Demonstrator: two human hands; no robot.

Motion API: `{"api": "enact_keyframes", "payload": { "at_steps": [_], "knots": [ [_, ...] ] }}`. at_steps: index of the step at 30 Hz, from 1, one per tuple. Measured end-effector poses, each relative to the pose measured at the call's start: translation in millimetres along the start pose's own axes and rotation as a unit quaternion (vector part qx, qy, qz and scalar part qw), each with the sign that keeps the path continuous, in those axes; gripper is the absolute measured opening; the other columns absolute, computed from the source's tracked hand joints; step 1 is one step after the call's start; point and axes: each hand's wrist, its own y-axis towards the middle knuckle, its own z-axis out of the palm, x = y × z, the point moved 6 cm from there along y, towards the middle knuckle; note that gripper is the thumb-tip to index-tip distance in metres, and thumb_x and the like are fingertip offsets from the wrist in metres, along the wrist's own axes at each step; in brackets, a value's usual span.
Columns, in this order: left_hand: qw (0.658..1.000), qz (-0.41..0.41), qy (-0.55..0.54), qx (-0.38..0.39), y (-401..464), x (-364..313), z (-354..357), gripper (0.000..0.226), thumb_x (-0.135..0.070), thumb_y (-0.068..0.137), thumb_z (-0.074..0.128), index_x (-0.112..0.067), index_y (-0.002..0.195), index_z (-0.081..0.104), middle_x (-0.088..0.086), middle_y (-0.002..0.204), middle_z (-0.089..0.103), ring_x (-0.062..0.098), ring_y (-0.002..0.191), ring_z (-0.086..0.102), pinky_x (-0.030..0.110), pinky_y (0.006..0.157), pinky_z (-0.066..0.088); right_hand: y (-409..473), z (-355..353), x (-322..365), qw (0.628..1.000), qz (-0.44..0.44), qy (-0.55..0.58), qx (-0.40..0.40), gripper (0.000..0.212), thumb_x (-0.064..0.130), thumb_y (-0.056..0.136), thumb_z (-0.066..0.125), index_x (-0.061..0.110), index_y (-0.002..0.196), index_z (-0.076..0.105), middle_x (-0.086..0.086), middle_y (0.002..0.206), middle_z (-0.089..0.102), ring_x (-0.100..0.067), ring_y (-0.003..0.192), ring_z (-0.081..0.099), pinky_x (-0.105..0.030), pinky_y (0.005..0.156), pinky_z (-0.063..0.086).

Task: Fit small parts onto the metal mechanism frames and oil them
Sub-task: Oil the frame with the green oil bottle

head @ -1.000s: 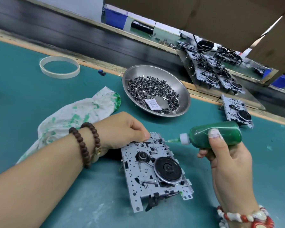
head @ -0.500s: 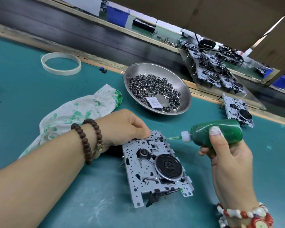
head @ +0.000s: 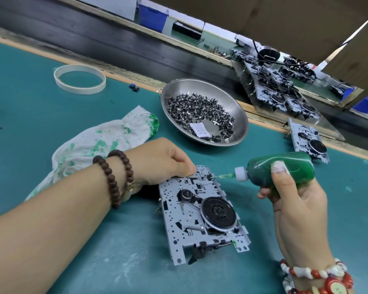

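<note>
Both hands (head: 162,160) work: oil bottle (head: 285,168) apparently touching frame (head: 200,213).

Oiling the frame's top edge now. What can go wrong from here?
1. The green oil bottle lies sideways in the right hand; a hard squeeze may flood the metal mechanism frame at the needle tip.
2. The left hand pins only the frame's far corner, so a nozzle push could pivot it.
3. The oil-stained rag lies beside the left wrist; smears could transfer.
</note>
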Motion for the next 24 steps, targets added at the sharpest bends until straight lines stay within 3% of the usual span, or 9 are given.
{"api": "enact_keyframes", "payload": {
  "at_steps": [7,17,24],
  "knots": [
    [1.0,-0.003,-0.001,0.0,-0.2,0.3,-0.2,0.011,-0.011,0.082,0.067,-0.013,0.072,0.073,-0.01,0.059,0.069,-0.002,0.051,0.06,0.011,0.059,0.051,0.4,1.0,0.6,1.0,-0.002,0.003,0.004,0.026,0.039,0.07,0.06,0.018,0.084,0.058,0.006,0.074,0.067,-0.007,0.056,0.057,-0.017,0.051,0.048],
    [1.0,0.001,0.002,-0.006,-0.8,-0.3,-0.2,0.012,-0.012,0.081,0.068,-0.015,0.07,0.072,-0.008,0.063,0.071,0.0,0.055,0.061,0.013,0.063,0.052,0.2,0.7,0.4,1.0,-0.013,0.0,0.008,0.015,0.03,0.076,0.056,0.018,0.085,0.057,0.007,0.074,0.067,-0.006,0.055,0.056,-0.017,0.051,0.048],
    [1.0,-0.002,0.006,-0.007,-1.0,0.2,-0.4,0.011,-0.012,0.081,0.068,-0.014,0.071,0.073,-0.005,0.069,0.072,0.004,0.057,0.062,0.016,0.066,0.053,-0.3,3.2,2.4,1.0,-0.01,-0.006,0.01,0.03,0.045,0.07,0.061,0.019,0.085,0.058,0.007,0.075,0.067,-0.006,0.056,0.056,-0.017,0.052,0.048]
  ]
}}
